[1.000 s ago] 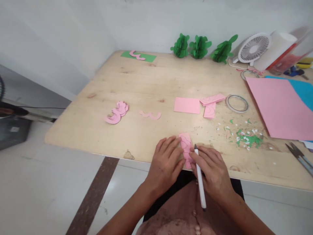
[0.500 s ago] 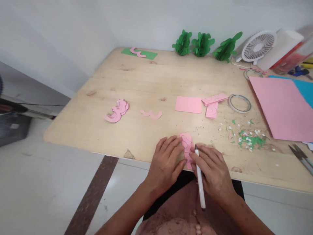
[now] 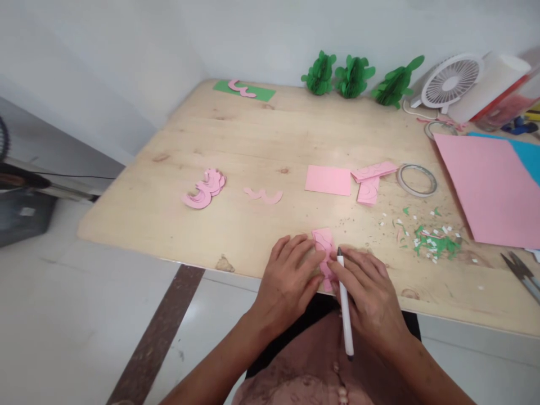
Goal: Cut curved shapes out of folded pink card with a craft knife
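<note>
At the table's near edge lies a folded pink paper strip [image 3: 323, 238] with a curved dark line drawn on its upper part. My left hand [image 3: 289, 275] holds the strip from its left side, index finger and thumb on the paper. From the other side my right hand [image 3: 369, 289] touches the strip's right edge with its fingertips. A white pen [image 3: 346, 315] is tucked in the right hand, dark tip up and its body slanting down toward me. Part of the strip is hidden under the fingers.
Pink wavy cutouts [image 3: 206, 188] are piled at left, with one thin wavy piece [image 3: 264, 196] nearby. Beyond my hands are a pink rectangle [image 3: 328, 180], folded pink strips [image 3: 368, 190] and a tape roll [image 3: 417, 180]. Green scraps [image 3: 436, 244] and scissors [image 3: 521, 270] lie at right.
My left index finger has shifted slightly over the strip, covering more of it. The right hand keeps the pen with little movement. The whole view has shifted slightly.
</note>
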`<state>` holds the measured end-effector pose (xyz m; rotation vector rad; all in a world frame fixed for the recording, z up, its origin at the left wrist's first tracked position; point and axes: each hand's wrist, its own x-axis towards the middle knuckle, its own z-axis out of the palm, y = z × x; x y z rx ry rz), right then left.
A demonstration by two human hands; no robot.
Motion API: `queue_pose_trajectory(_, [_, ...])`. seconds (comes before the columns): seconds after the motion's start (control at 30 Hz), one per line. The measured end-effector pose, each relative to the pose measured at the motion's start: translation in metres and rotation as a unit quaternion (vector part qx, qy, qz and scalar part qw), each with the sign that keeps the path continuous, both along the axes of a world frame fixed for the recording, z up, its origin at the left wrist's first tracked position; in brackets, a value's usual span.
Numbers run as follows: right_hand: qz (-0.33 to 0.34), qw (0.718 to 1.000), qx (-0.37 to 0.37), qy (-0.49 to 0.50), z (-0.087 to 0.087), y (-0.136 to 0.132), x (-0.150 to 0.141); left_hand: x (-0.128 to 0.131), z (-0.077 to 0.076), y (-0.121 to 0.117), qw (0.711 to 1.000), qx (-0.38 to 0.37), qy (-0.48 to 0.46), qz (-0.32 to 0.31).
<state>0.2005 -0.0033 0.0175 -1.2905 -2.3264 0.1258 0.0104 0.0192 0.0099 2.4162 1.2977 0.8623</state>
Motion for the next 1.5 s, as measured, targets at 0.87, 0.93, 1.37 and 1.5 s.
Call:
queue_pose_trajectory(0.87, [0.004, 1.000, 0.001, 0.009, 0.0023, 0.0039, 0.0018, -0.0021, 0.0013, -0.0016, 0.999, 0.030, 0.035, -0.009])
queue_pose_trajectory(0.93, [0.005, 1.000, 0.002, 0.006, 0.0017, 0.0036, 0.0018, -0.0019, 0.0008, -0.0020, 0.999, 0.030, 0.035, -0.007])
queue_pose_trajectory(1.37, [0.000, 1.000, 0.011, 0.012, 0.0016, 0.0032, 0.0013, -0.0011, -0.0003, -0.0042, 0.999, 0.028, 0.036, 0.002])
queue_pose_trajectory(1.5, [0.003, 1.000, 0.014, 0.010, 0.0008, 0.0036, 0.0019, -0.0010, -0.0014, -0.0046, 0.999, 0.033, 0.034, 0.004])
